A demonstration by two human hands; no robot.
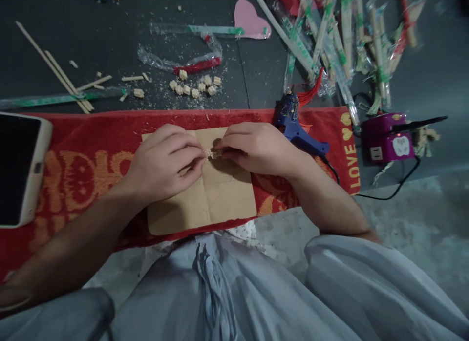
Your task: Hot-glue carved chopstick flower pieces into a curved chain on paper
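Both hands meet over a creased sheet of brown card [230,194] that lies on a red towel [337,150]. My left hand [170,160] is closed, its thumb and fingertips pinching the left end of a small cluster of pale, bumpy pieces [211,154]. From the other side my right hand [252,145] pinches the right end of the same cluster. Fingers cover part of it, so its full shape is hidden. Similar small pale pieces [195,93] lie in a loose group on the dark table beyond the towel.
A blue glue gun [302,136] rests right of my right hand, its cord near a purple power socket [388,138]. A tablet-like device [22,170] lies left. Wrapped sticks [330,43], a pink heart [251,19], thin sticks [60,70] and crumbs are on the table [120,33].
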